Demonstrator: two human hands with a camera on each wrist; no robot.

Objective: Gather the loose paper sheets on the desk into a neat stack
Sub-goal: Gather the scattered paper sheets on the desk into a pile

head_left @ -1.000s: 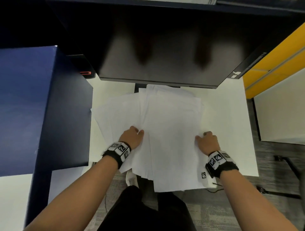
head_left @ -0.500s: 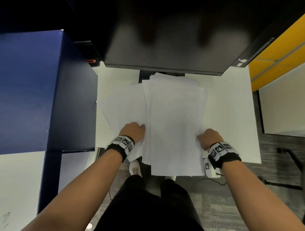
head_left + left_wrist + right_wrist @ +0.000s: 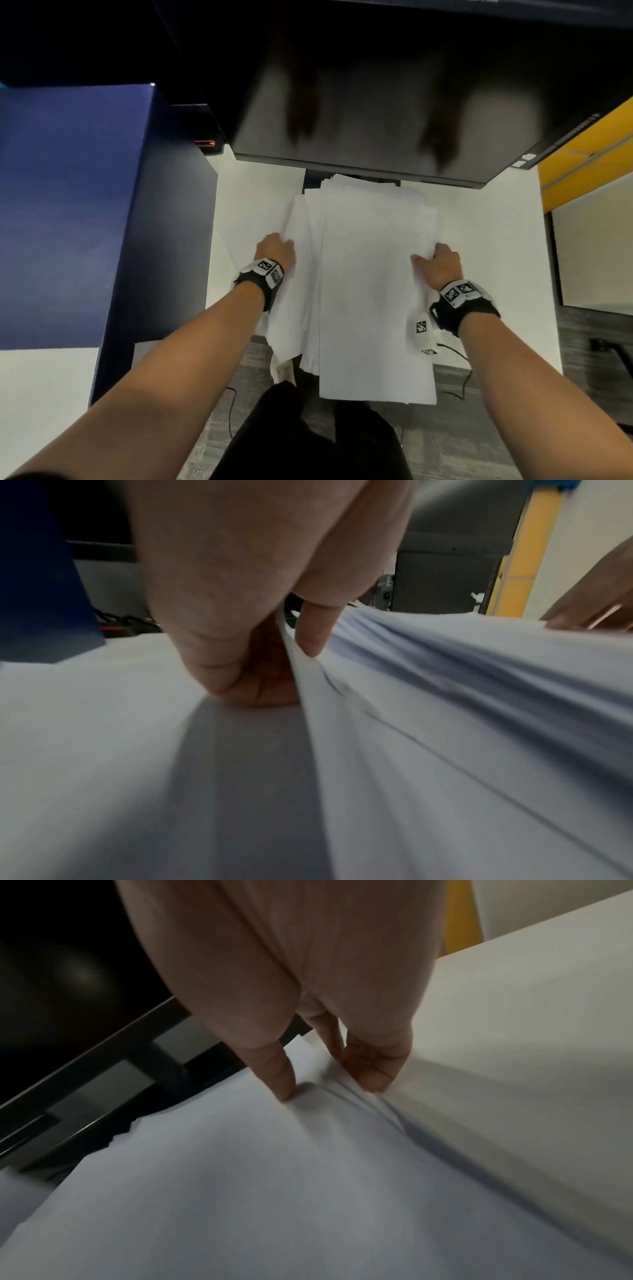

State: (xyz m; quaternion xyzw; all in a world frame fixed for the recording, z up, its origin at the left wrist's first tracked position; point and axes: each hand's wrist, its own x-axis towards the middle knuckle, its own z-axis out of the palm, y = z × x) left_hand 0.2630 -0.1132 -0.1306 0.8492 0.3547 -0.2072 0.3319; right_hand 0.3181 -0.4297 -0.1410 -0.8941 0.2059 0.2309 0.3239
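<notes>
Paper sheets: one overlapping pile on the white desk, in front of one dark monitor; the sheet count cannot be told, as edges merge. The near end of the pile overhangs the desk's front edge, and a few sheets fan out at its left side.

Hands: two, one at each long side of the pile. Left hand is at the left edge; right hand is at the right edge.

Head view shows the whole pile, one blue partition to the left and one tagged wristband on each wrist, but not the finger grip.

Left wrist view shows what the head view hides: the left fingers curl and pinch raised sheet edges against the palm.

Right wrist view shows the right thumb pressed on the top sheet, with the other fingers curled at the fanned edge, gripping it.
</notes>
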